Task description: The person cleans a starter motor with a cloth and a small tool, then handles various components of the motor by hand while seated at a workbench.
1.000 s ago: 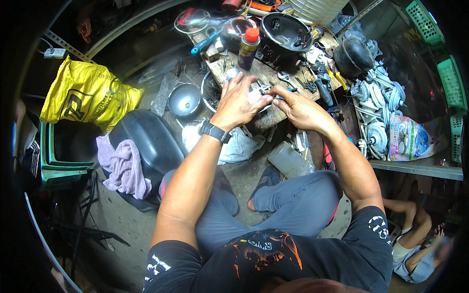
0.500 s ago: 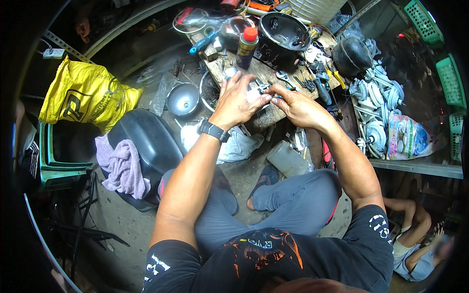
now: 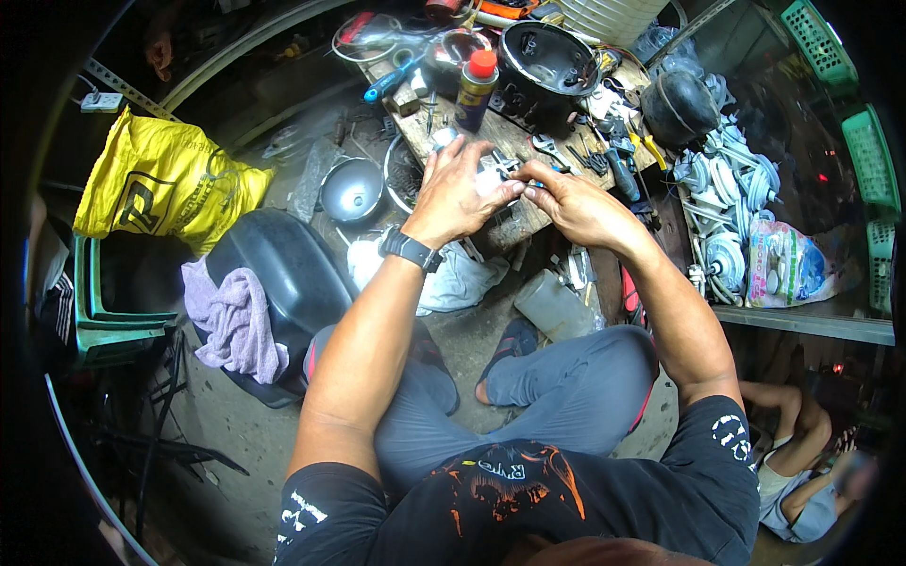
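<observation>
Over the near edge of the wooden workbench (image 3: pixel 519 226), my left hand (image 3: pixel 453 193) is closed around a small white part (image 3: pixel 491 179), its fingers hiding much of it. My right hand (image 3: pixel 580 209) pinches a thin tool with a bit of blue (image 3: pixel 539 186) showing between the fingers. The tool's tip meets the white part; its exact kind is covered by my hand. A spray can (image 3: pixel 476 94) with a red cap stands just beyond my hands. An adjustable wrench (image 3: pixel 545 147) lies past my right fingers.
Behind are a round black housing (image 3: pixel 550 58) and a blue-handled screwdriver (image 3: pixel 392 81). Yellow-handled pliers (image 3: pixel 651 146) and grey plastic parts (image 3: pixel 727 179) lie right. A metal bowl (image 3: pixel 352 191), a yellow sack (image 3: pixel 160 184) and a black tub-like piece (image 3: pixel 278 274) with a purple towel (image 3: pixel 234 321) sit left.
</observation>
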`<state>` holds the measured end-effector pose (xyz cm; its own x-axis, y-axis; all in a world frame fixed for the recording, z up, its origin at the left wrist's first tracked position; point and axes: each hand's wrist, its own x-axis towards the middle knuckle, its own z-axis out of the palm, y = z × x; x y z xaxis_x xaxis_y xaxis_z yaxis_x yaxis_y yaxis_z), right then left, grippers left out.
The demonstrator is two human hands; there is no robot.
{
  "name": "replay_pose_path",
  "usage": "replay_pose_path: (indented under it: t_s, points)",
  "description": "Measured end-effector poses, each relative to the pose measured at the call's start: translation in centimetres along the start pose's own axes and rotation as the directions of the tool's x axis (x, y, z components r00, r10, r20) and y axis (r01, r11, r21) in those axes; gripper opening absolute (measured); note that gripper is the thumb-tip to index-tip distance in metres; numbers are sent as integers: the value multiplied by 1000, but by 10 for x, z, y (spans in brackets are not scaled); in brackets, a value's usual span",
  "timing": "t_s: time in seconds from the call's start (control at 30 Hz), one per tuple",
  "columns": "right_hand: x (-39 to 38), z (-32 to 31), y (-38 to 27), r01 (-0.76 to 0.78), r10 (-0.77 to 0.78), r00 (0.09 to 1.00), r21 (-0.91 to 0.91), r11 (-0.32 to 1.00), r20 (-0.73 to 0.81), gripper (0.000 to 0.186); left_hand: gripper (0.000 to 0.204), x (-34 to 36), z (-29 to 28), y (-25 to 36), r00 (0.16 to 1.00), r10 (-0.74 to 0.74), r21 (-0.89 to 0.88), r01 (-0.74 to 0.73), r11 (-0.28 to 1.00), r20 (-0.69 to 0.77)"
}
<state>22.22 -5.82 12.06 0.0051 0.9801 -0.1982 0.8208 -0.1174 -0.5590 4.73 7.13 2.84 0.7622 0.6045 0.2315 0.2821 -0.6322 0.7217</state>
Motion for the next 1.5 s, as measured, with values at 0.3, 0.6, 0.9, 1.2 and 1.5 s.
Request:
replay_pose_path:
  t_s: [0.3,0.6,0.9,1.2,1.5]
  points:
    - [-2,5,-3,-56,56,998,-8,998,-17,28,82,1,-1,2,1000,-5,-3,5,1000,14]
    - [-4,17,9,59,-66,988,-59,997,-136,27,84,0,-1,2,1000,1,2,-1,1000,19]
    - [-1,10,9,19,-19,998,6,1000,-64,28,84,1,0,1,1000,13,4,-13,1000,9]
    - [-1,3,3,-35,35,999,-32,999,11,30,82,0,0,2,1000,7,16,-7,1000,9]
    - [-2,0,3,-39,39,999,-4,999,28,29,84,1,0,3,1000,-2,33,1,999,7]
